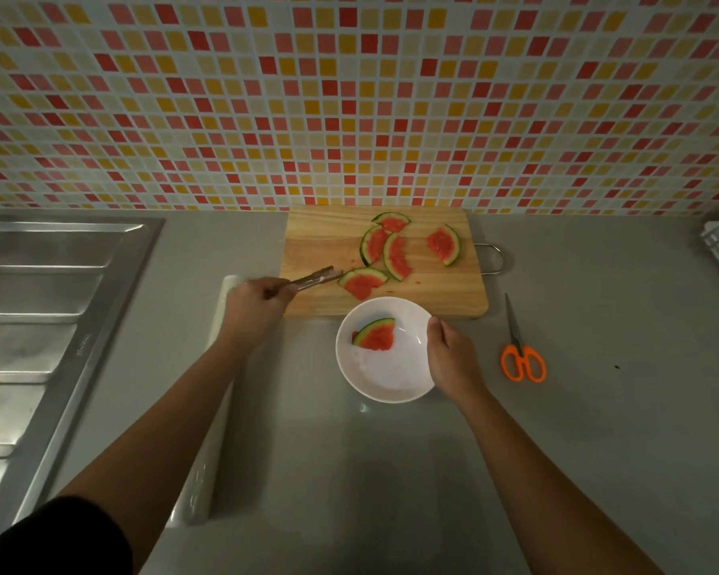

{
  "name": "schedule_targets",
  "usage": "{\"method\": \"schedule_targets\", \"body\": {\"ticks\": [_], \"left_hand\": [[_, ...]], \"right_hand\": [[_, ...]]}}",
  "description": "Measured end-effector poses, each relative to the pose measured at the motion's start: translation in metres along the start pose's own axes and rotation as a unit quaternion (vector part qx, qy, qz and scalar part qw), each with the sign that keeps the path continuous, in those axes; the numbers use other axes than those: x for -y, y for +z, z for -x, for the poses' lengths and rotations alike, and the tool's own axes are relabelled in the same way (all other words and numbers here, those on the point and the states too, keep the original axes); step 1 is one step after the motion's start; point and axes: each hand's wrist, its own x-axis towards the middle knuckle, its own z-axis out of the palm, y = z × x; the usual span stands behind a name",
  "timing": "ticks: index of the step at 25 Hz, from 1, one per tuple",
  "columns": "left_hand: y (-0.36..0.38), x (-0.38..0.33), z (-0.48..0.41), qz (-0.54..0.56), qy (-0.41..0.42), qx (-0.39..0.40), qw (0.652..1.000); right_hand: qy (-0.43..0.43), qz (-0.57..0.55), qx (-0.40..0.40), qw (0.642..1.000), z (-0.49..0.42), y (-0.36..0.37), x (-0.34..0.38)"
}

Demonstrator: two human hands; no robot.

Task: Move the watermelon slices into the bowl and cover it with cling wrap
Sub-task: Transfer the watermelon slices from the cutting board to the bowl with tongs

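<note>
Leftmost, a steel sink (38, 325) lay beside a cling-wrap roll (208, 429) on the counter (349, 471). Next, the left hand (258, 305) gripped tongs (316, 278), their tips at the rind of the nearest slice (363, 283) on the board (320, 242), where four more slices (397, 257) lay. Just below, the bowl (391, 379) held one slice (376, 334). The right hand (453, 359) gripped its right rim, thumb on top. Scissors (521, 354) lay well right.
</note>
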Motion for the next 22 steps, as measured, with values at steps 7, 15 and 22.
{"method": "schedule_targets", "body": {"ticks": [7, 15, 22], "left_hand": [[-0.002, 0.004, -0.013, 0.123, -0.195, 0.069, 0.971], [0.030, -0.024, -0.020, 0.241, -0.294, 0.111, 0.918], [0.027, -0.022, -0.002, -0.041, 0.007, 0.034, 0.999]], "right_hand": [[-0.001, 0.005, 0.005, 1.000, -0.001, 0.001, -0.002], [0.002, -0.004, 0.003, 1.000, -0.002, 0.001, -0.001], [0.002, -0.003, 0.007, 1.000, -0.001, 0.000, -0.001]]}}
